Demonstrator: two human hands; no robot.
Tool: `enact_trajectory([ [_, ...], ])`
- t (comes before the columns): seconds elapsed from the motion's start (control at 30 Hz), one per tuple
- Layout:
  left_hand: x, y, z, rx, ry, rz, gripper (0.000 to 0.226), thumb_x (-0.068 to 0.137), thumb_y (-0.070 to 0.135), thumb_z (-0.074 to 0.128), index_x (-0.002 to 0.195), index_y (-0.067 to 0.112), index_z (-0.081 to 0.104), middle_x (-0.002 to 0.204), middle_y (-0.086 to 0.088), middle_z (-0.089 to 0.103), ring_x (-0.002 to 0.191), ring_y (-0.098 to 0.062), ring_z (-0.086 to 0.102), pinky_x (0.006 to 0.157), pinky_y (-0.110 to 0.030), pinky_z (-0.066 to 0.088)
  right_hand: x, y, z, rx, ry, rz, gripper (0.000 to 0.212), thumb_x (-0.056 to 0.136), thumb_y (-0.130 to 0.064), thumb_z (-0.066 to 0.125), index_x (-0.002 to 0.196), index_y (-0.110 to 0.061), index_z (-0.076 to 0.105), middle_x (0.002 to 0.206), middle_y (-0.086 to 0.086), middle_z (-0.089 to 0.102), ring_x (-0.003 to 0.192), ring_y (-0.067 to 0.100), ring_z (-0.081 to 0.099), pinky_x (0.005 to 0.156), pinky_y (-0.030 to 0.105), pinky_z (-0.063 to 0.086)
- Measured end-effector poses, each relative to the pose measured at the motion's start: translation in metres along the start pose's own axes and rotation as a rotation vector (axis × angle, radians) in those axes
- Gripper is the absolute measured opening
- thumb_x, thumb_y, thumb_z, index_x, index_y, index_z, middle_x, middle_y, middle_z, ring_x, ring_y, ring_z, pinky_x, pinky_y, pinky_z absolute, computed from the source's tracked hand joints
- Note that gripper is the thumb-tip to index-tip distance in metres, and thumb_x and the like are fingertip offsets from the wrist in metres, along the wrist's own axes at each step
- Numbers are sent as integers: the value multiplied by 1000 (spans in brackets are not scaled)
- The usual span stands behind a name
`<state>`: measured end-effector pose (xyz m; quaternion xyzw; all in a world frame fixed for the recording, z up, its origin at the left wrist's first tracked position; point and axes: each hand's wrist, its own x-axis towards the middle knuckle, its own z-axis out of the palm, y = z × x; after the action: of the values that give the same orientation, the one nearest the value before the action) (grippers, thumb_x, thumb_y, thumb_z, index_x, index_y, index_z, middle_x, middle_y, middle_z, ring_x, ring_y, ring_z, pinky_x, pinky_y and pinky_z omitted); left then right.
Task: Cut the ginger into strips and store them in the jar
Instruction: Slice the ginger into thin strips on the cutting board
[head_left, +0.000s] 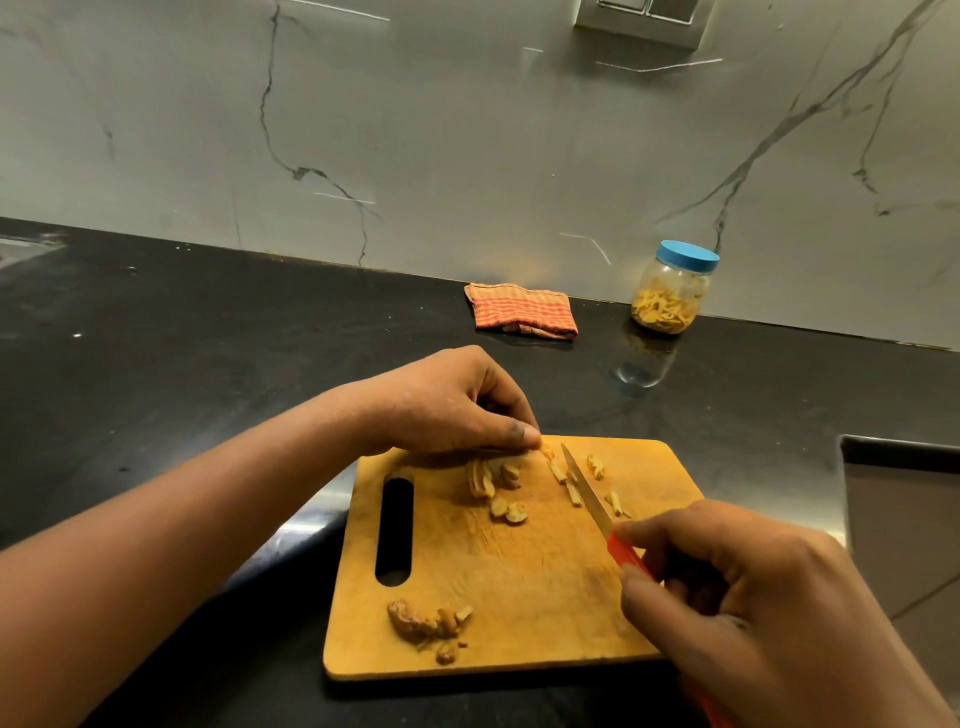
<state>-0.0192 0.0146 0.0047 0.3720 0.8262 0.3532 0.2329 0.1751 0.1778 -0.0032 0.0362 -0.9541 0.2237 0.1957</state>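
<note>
Head view: ginger slices (493, 480) being cut into strips on a cutting board (519, 571).
The left hand (457, 405) curls over and pinches the ginger slices to steady them. The right hand (727, 587) grips the knife (584, 488) by its red handle, blade angled among the cut strips. The jar (672, 291), lidded and part-filled, stands well apart on the counter (208, 338).

Head-worn view, forward and down, close over board (519, 582)

Left grip (457, 405) curled, fingertips down; right grip (727, 597) clenched.
</note>
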Motion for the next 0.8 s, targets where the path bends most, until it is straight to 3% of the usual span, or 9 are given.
enact_trajectory([
  [0.2, 5, 11, 22, 45, 138, 92, 29, 70, 36, 85, 92, 19, 78, 69, 16, 66, 63, 11, 61, 54, -7, 46, -1, 2, 2, 65, 15, -28, 28, 66, -44, 61, 84, -31, 77, 59, -17, 59, 54, -2, 57, 49, 1, 37],
  [0.4, 7, 7, 22, 33, 190, 96, 22, 67, 29, 88, 85, 22, 78, 63, 19, 65, 63, 9, 61, 54, -7, 45, -3, -1, -3, 78, 8, -53, 26, 68, -44, 61, 83, -29, 77, 59, -17, 59, 52, -2, 57, 47, 4, 40],
  [0.5, 9, 7, 21, 31, 190, 86, 15, 74, 24, 85, 87, 25, 77, 71, 17, 68, 67, 9, 64, 56, -7, 48, -6, -2, -6, 39, 62, -55, 19, 66, -36, 68, 81, -30, 77, 58, -16, 58, 49, 0, 56, 46, 6, 41],
  [0.6, 10, 8, 19, 68, 213, 80, 16, 87, 19, 73, 99, 30, 76, 92, 17, 70, 82, 3, 66, 65, -9, 53, -9, -2, -9, 51, 97, -16, 18, 60, -28, 74, 78, -32, 76, 58, -14, 59, 46, 1, 56, 47, 5, 38],
  [0.73, 11, 12, 24, 294, 137, 84, 26, 96, 16, 61, 115, 31, 72, 117, 12, 64, 97, -8, 63, 83, -18, 54, -10, -2, -9, 56, 46, -6, 18, 63, -36, 71, 80, -33, 76, 59, -16, 60, 49, 0, 57, 47, 4, 39],
  [0.8, 12, 13, 25, 371, 134, 99, 25, 95, 18, 62, 114, 32, 73, 120, 11, 60, 93, -7, 59, 81, -19, 51, -10, -3, -10, 71, 23, 4, 22, 65, -42, 65, 82, -33, 76, 60, -16, 60, 50, -1, 58, 47, 4, 40],
])
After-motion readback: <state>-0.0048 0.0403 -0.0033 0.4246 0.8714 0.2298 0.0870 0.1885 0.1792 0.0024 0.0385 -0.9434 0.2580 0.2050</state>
